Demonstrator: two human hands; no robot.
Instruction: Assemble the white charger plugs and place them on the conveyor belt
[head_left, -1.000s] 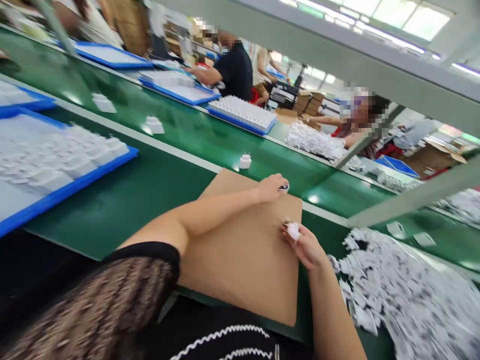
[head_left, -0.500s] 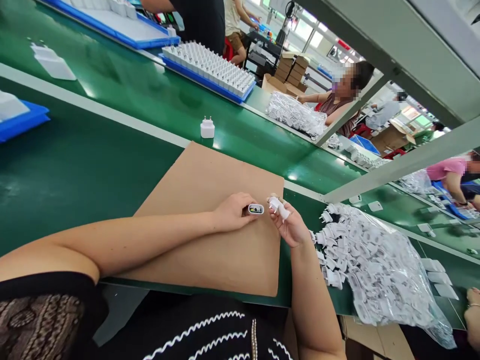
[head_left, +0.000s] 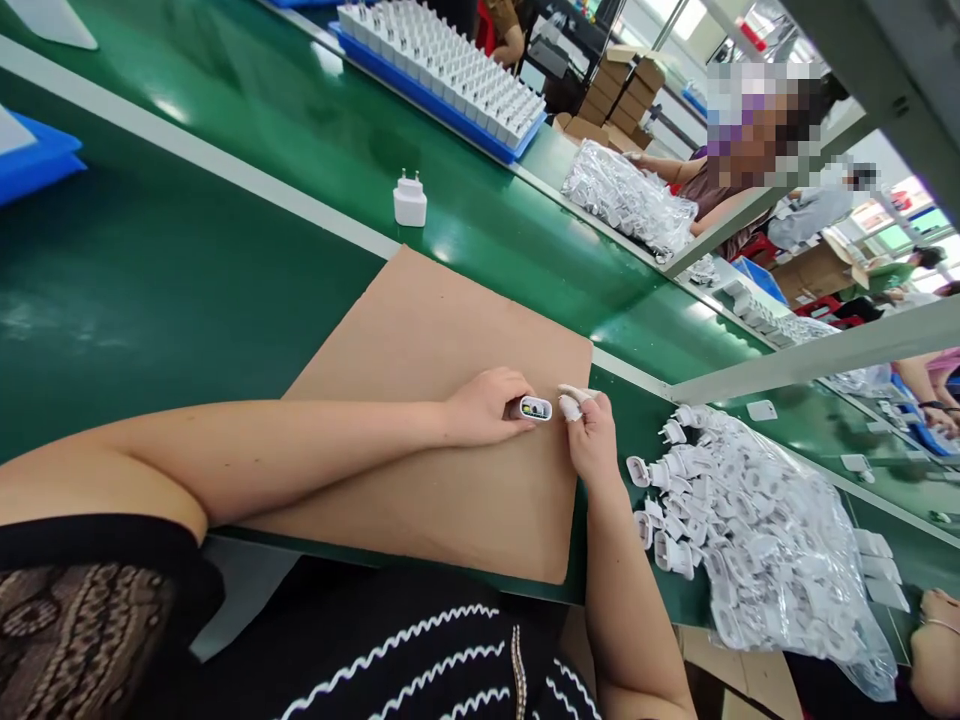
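My left hand [head_left: 491, 405] is closed around a white charger housing [head_left: 535, 408]. The housing's open oval end faces right, and a circuit board shows inside. Close to that end is my right hand [head_left: 589, 430], with white finger covers on the thumb and forefinger. Its fingers are curled and drawn together; what lies between them, if anything, is hidden. Both hands are above a brown cardboard sheet [head_left: 420, 500] on the green bench. Right of my right arm, white plug parts [head_left: 679, 555] spill from a clear plastic bag [head_left: 795, 560].
A white charger [head_left: 410, 203] stands pins up beyond the cardboard. Farther back, a blue tray [head_left: 517, 145] carries rows of chargers. A grey metal frame [head_left: 787, 350] slants across the right side. Co-workers sit across the bench; another person's hand [head_left: 937, 640] is at the right edge.
The view has shifted and turned slightly. The white plug part seen in my right hand no longer shows, and the fingers there have curled in. My left hand still holds the housing.
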